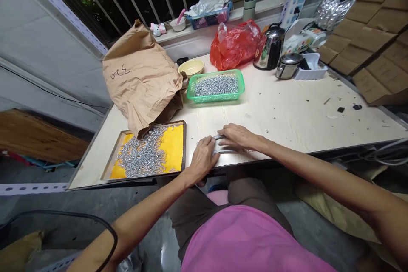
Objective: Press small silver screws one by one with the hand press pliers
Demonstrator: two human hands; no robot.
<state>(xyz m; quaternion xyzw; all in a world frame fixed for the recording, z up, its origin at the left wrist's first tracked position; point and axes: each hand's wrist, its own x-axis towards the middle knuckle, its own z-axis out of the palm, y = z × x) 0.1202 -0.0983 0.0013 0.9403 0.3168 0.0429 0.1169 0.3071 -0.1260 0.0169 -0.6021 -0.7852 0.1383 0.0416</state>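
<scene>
Between left hand (203,154) and right hand (239,136), apparently metal strips (225,151).

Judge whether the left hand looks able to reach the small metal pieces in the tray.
Likely yes: the left hand is right beside the tray, only its low rim seems in between, and the paper bag leaves many small metal pieces exposed.

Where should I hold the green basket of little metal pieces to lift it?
Hold the green basket by its rim at both short ends, coming from the near side. It sits upright and is long, so that should keep its metal pieces level. The red plastic bag crowds the back.
</scene>
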